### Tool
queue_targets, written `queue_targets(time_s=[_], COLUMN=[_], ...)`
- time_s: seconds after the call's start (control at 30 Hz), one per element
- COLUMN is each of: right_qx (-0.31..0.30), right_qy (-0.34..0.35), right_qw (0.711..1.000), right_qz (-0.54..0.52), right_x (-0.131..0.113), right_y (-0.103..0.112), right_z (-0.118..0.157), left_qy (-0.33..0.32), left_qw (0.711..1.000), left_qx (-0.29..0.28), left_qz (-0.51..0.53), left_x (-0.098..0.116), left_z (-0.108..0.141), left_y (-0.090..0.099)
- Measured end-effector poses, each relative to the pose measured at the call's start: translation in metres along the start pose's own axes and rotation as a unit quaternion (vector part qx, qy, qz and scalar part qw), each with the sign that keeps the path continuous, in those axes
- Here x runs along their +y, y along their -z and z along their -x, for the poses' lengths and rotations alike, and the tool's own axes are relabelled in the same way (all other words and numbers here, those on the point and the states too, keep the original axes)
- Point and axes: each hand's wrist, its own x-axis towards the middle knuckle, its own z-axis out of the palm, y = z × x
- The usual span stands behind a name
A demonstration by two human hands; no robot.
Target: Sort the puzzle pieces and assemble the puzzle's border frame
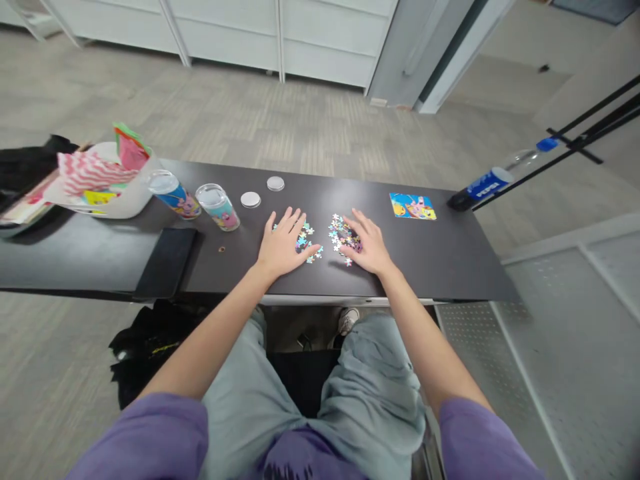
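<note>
Two small piles of jigsaw puzzle pieces lie on the dark table, with a narrow gap between them. My left hand rests flat with spread fingers over the left pile of puzzle pieces, hiding part of it. Over the right edge of the right pile of puzzle pieces lies my right hand, its fingers also spread. Neither hand grips anything. A colourful cartoon picture card lies flat to the right of my right hand.
Left of the hands stand two cartoon-printed cups, with two white round lids nearby. A black phone-like slab lies near the front edge. Farther left is a white basket of packets. A Pepsi bottle stands at the right end.
</note>
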Motion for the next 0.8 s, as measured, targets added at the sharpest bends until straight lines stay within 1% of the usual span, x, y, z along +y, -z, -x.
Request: queue_targets(time_s=[0.07, 0.13, 0.23, 0.37, 0.53, 0.6, 0.8], right_qx=[-0.013, -0.025, -0.037, -0.049, -0.063, -0.068, -0.082], right_qy=[0.000, 0.004, -0.001, 0.001, -0.006, -0.022, -0.089], right_qw=[1.000, 0.999, 0.999, 0.998, 0.997, 0.996, 0.988], right_qz=[0.016, 0.025, 0.032, 0.036, 0.050, 0.062, 0.098], right_x=[-0.011, -0.020, -0.026, -0.026, -0.029, -0.033, -0.046], right_y=[-0.007, -0.014, -0.022, -0.027, -0.031, -0.030, -0.023], right_z=[0.011, 0.015, 0.009, -0.014, -0.036, -0.040, -0.046], left_qy=[0.039, 0.062, 0.079, 0.089, 0.083, 0.088, 0.151], left_qw=[0.999, 0.998, 0.996, 0.996, 0.996, 0.996, 0.988], left_qx=[0.003, 0.002, -0.003, 0.003, 0.022, 0.018, 0.016], left_qz=[-0.022, -0.033, -0.036, -0.021, 0.017, 0.028, 0.040], left_x=[0.014, 0.024, 0.033, 0.038, 0.038, 0.039, 0.048], left_z=[0.015, 0.026, 0.033, 0.026, 0.016, 0.014, 0.008], left_y=[0.001, 0.000, -0.006, -0.014, -0.016, -0.018, -0.028])
